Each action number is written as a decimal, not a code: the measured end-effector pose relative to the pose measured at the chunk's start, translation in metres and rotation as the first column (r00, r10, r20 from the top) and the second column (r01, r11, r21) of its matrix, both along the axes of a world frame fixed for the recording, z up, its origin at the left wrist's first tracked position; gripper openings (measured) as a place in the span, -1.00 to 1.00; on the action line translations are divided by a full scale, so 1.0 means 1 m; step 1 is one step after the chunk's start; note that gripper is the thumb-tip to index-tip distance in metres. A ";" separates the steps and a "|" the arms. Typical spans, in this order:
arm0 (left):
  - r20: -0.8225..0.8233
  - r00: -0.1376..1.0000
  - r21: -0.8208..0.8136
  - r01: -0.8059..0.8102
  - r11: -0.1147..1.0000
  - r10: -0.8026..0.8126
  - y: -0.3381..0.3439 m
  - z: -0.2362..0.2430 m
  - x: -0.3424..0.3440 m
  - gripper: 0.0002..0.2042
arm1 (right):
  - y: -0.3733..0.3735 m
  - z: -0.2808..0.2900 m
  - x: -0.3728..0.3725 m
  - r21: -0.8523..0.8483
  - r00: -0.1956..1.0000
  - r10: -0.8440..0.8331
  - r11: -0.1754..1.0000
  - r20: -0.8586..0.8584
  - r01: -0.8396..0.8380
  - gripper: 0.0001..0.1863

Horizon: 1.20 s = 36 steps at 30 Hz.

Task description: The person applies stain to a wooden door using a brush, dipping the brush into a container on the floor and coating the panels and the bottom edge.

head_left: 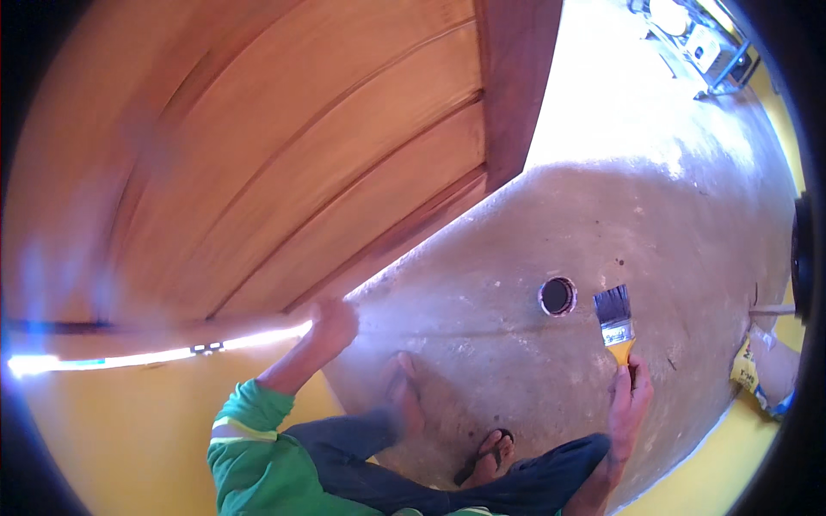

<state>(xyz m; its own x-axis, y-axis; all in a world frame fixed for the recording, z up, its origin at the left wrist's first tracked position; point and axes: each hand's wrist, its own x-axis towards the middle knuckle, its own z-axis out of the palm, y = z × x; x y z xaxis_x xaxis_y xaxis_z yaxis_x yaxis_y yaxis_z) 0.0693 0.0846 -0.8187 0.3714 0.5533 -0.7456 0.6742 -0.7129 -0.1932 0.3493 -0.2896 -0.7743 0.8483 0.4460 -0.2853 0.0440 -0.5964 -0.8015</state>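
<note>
A panelled reddish-brown wooden door (361,146) fills the upper left. My left hand (331,327) is curled at its lower edge, apparently gripping it, though blurred. My right hand (632,387) holds a paintbrush (615,318) upright by its yellow handle, its dark bristles raised above the concrete floor. Just left of the brush, on the floor, stands a small round container (557,297) with dark contents.
My bare left foot (404,387) and sandalled right foot (492,451) rest below on concrete floor (654,232). A torn yellow bag (757,370) lies at the right beside a dark round object (802,258). Metal-framed equipment (710,56) stands at the upper right. Yellow wall (112,430) borders the lower left.
</note>
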 end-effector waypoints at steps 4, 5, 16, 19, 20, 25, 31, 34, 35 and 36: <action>0.653 0.736 0.275 -0.012 0.961 -0.178 0.003 -0.055 0.040 -0.29 | 0.020 -0.002 -0.003 0.089 0.997 0.051 0.995 -0.050 -0.046 -0.78; 0.618 0.776 0.216 -0.014 0.976 -0.125 0.006 -0.054 0.069 -0.24 | 0.020 -0.004 -0.001 0.098 0.996 0.057 0.994 -0.062 -0.051 -0.79; 0.602 0.781 0.030 -0.227 0.973 0.164 0.009 -0.077 -0.025 -0.39 | 0.023 -0.022 0.009 0.074 0.989 0.145 0.987 0.006 -0.145 -0.78; -0.104 0.952 -0.070 -0.295 0.953 0.288 -0.009 -0.042 -0.129 -0.64 | 0.020 -0.027 0.014 0.091 0.991 0.122 0.989 -0.047 -0.117 -0.76; -0.103 0.949 -0.063 -0.306 0.950 0.299 -0.016 -0.027 -0.134 -0.64 | 0.022 -0.030 0.013 0.104 0.993 0.107 0.989 -0.043 -0.102 -0.77; 0.489 0.845 0.134 -0.318 0.939 0.216 -0.030 -0.025 -0.115 -0.42 | 0.031 -0.038 0.014 0.111 0.979 0.192 0.974 0.064 -0.199 -0.80; 0.459 0.881 0.119 -0.186 0.975 0.112 0.015 -0.051 -0.002 -0.27 | 0.036 -0.036 0.018 0.103 0.986 0.157 0.983 -0.052 -0.151 -0.79; 0.504 0.864 0.217 -0.131 0.967 0.004 0.015 -0.071 -0.021 -0.24 | 0.036 -0.037 0.017 0.102 0.988 0.135 0.987 -0.076 -0.127 -0.78; 0.592 0.801 0.286 -0.113 0.952 -0.083 0.011 -0.070 -0.029 -0.22 | 0.035 -0.036 0.016 0.114 0.989 0.135 0.985 -0.066 -0.127 -0.77; 0.497 0.862 0.170 -0.212 0.962 0.102 0.007 -0.068 -0.037 -0.21 | 0.033 -0.038 0.015 0.102 0.989 0.132 0.987 -0.069 -0.125 -0.77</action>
